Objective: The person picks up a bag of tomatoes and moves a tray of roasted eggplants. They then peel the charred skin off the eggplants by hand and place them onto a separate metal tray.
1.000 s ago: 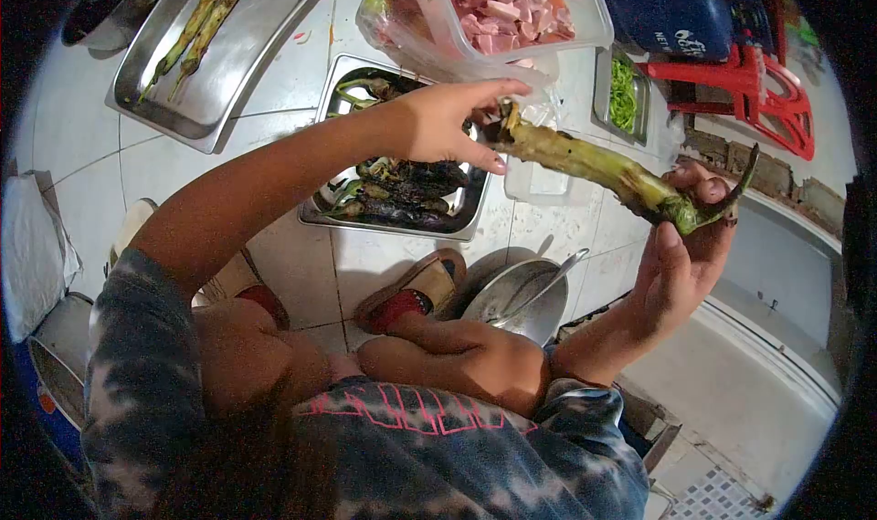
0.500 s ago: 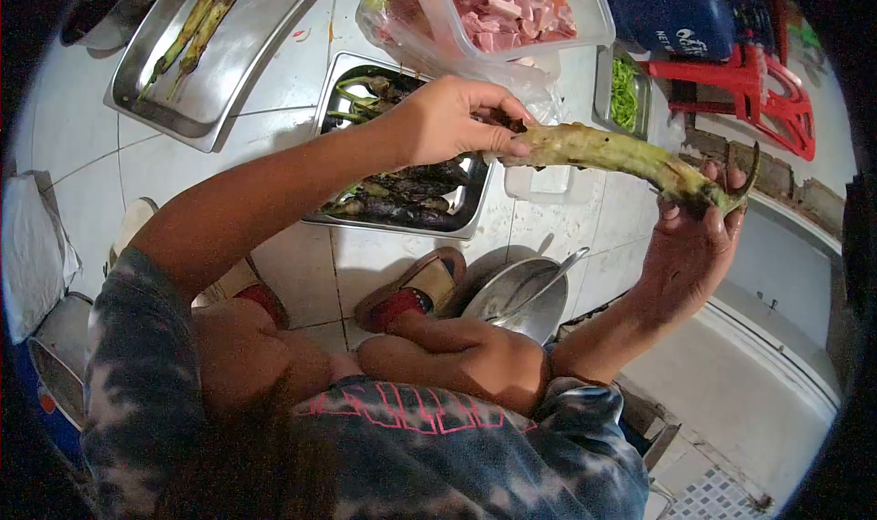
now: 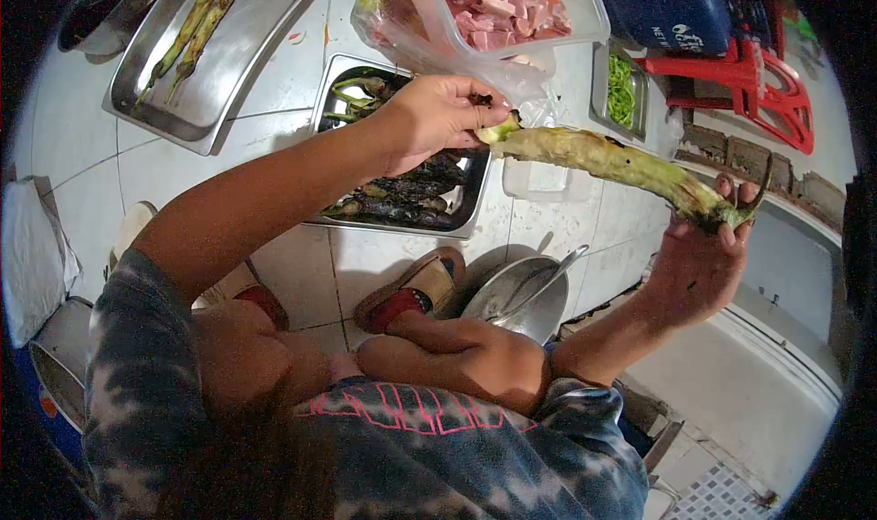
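Observation:
A roasted eggplant (image 3: 603, 155), mostly peeled to pale yellow-green flesh with a few charred spots, is held up crosswise in both hands. My right hand (image 3: 699, 260) grips its stem end, and the curved stem sticks up past the fingers. At the opposite end, my left hand (image 3: 448, 123) is closed in a pinch on the tip, where a pale greenish bit and some dark skin show at the fingertips. Beneath my left arm, a metal tray (image 3: 473, 211) holds several blackened, unpeeled eggplants (image 3: 402, 196).
At upper left, a larger metal tray (image 3: 245, 36) holds two peeled eggplants (image 3: 201, 36). A plastic container (image 3: 512, 56) of cubed meat (image 3: 493, 13) stands at the top, near a tray of chopped greens (image 3: 621, 91) and a red stool (image 3: 776, 100). A metal basin (image 3: 539, 310) sits by my foot.
My left hand has moved slightly left, exposing the eggplant's pale tip at the fingers. My right hand has shifted a little right and down with the stem end.

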The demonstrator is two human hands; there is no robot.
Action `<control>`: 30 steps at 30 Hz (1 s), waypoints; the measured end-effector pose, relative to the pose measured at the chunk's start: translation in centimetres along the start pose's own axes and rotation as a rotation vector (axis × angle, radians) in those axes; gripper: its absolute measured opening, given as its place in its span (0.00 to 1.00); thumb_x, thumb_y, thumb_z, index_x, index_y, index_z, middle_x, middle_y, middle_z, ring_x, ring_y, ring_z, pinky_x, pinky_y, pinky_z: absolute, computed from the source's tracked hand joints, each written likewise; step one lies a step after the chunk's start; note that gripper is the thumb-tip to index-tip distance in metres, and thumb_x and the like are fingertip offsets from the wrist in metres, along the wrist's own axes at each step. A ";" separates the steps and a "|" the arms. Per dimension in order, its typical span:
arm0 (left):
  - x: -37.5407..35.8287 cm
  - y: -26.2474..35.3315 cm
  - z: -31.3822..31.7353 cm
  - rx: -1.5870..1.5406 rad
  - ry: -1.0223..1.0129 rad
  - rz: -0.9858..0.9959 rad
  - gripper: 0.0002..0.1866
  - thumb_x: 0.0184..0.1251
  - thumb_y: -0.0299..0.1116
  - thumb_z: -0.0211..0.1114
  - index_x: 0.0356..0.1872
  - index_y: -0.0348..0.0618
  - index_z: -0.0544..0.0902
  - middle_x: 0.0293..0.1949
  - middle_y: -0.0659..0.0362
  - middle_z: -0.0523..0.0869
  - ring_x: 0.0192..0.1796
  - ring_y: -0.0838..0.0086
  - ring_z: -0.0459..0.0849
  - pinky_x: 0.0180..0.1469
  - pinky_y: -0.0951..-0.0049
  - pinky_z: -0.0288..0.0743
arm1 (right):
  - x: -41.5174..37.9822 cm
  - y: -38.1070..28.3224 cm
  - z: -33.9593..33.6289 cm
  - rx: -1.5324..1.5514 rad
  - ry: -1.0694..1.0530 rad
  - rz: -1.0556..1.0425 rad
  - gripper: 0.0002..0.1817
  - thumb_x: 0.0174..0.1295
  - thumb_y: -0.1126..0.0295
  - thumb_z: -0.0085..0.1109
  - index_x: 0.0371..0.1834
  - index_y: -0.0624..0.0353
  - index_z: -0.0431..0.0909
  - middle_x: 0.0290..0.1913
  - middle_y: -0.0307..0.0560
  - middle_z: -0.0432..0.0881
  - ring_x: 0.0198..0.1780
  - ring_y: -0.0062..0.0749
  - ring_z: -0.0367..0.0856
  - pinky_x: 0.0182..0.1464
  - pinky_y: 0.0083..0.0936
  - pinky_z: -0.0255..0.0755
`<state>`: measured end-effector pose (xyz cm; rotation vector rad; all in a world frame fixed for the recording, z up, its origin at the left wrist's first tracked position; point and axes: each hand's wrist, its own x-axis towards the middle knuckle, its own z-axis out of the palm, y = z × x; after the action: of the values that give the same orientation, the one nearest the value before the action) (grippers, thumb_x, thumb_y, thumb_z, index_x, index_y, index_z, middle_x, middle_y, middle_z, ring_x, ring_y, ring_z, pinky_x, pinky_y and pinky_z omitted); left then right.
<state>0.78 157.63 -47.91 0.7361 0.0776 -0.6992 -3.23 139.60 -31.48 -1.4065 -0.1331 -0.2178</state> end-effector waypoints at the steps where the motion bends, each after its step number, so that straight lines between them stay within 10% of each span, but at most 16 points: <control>1: 0.1 -0.1 -0.1 0.014 0.017 0.004 0.11 0.53 0.29 0.58 0.37 0.37 0.73 0.35 0.58 0.77 0.36 0.76 0.76 0.38 0.79 0.70 | 0.0 -0.1 -0.2 0.014 -0.006 -0.002 0.23 0.43 0.77 0.46 0.48 0.62 0.59 0.43 0.50 0.64 0.41 0.30 0.66 0.31 0.17 0.68; 14: 1.4 -1.6 -4.1 0.393 0.238 0.024 0.09 0.48 0.27 0.60 0.33 0.41 0.73 0.28 0.58 0.76 0.28 0.74 0.76 0.29 0.76 0.72 | -0.3 -0.1 -0.4 -0.187 0.005 -0.189 0.28 0.38 0.79 0.51 0.49 0.60 0.58 0.42 0.46 0.61 0.48 0.35 0.61 0.52 0.33 0.57; 22: 0.0 -1.3 -4.3 1.630 0.009 0.073 0.15 0.53 0.35 0.50 0.43 0.48 0.73 0.35 0.50 0.77 0.40 0.59 0.75 0.44 0.63 0.67 | 0.7 1.9 -2.3 -0.078 -0.115 -0.108 0.28 0.37 0.81 0.51 0.49 0.62 0.60 0.42 0.44 0.62 0.48 0.34 0.61 0.54 0.30 0.54; 30: -0.4 0.4 0.5 1.082 -0.218 0.734 0.19 0.48 0.37 0.59 0.43 0.43 0.71 0.39 0.54 0.76 0.44 0.63 0.74 0.47 0.69 0.66 | 0.8 4.4 -3.1 0.071 -0.392 -0.039 0.28 0.40 0.75 0.56 0.50 0.58 0.64 0.42 0.49 0.66 0.44 0.38 0.63 0.47 0.34 0.60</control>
<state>0.59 157.72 -47.19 1.5920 -0.7954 -0.0473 -1.55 137.19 -36.07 -1.3630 -0.4871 0.0338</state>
